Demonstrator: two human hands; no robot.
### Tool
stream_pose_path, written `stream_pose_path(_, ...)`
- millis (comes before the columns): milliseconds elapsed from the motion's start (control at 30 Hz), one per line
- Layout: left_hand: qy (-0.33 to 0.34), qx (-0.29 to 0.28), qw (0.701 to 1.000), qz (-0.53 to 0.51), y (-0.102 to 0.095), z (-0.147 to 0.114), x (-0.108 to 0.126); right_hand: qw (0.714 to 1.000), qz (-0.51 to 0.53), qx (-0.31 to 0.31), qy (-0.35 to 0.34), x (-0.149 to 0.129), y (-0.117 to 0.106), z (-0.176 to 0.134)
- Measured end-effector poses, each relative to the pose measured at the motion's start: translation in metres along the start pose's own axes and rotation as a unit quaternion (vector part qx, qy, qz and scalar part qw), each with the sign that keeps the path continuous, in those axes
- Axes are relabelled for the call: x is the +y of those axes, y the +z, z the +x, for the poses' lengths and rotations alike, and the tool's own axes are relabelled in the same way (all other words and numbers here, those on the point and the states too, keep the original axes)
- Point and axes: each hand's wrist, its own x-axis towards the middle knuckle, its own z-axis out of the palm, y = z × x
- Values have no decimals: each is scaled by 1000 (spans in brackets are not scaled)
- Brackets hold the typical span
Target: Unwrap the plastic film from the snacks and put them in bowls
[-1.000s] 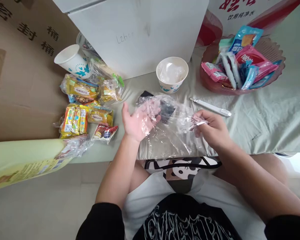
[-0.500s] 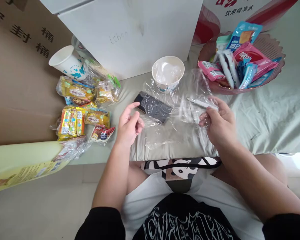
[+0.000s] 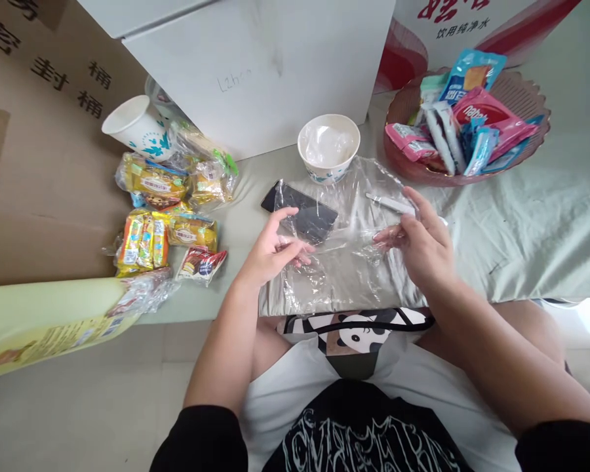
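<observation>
Holding clear film [image 3: 344, 239] above phone [image 3: 302, 208], just in front of bowl [image 3: 309, 160]; apparently pinching edges w/ half-curled L hand [image 3: 274, 252] & R hand [image 3: 425, 246], prob. to spread it w/o crumpling.

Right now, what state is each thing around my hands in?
Clear thin plastic film: spread out, wrinkled
Black rectangular phone: lying flat, unlit
Slim white tool: lying flat
White leaf-print paper bowl: upright, clear plastic inside
White leaf-print paper cup: tilted, open
Pink scalloped bowl: upright, holding packets
</observation>
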Motion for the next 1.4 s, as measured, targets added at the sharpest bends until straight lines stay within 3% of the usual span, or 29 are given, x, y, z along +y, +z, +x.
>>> stream_pose_path(133, 31, 75, 996, -24, -4, 1, 0, 998, -2, 44, -50, -2, -3, 2)
stream_pose_path(267, 110, 135, 984, -45, -10, 5, -3, 996, -1, 38, -83, -5, -4, 3)
stream_pose_path(400, 185, 179, 963, 78, -13, 8, -10, 978, -9, 78, -194, -4, -2, 6)
stream_pose_path(533, 196, 220, 934, 203, -13, 10, -14, 961, -58, 75, -258, -2, -6, 8)
stream_pose_path(667, 207, 230, 940, 146, -12, 9, -12, 955, -136, 29, -262, -5, -11, 6)
stream_pose_path(833, 147, 111, 982, 46, -6, 5, -10, 967, -149, -1, -206, -13, -9, 3)
stream_pose_path(900, 125, 90, 987, 47, -3, 5, -10, 974, -145, -13, -176, -12, -10, 3)
stream_pose_path(1133, 173, 219, 960, 15, -8, 15, -10, 976, -141, -30, -166, -4, -18, 11)
stream_pose_path(1233, 180, 236, 955, 24, -11, 16, -12, 956, -230, -12, -182, -4, -19, 13)
stream_pose_path(1400, 181, 262, 938, 140, -15, 14, -13, 885, -354, 72, -292, -8, -21, 13)
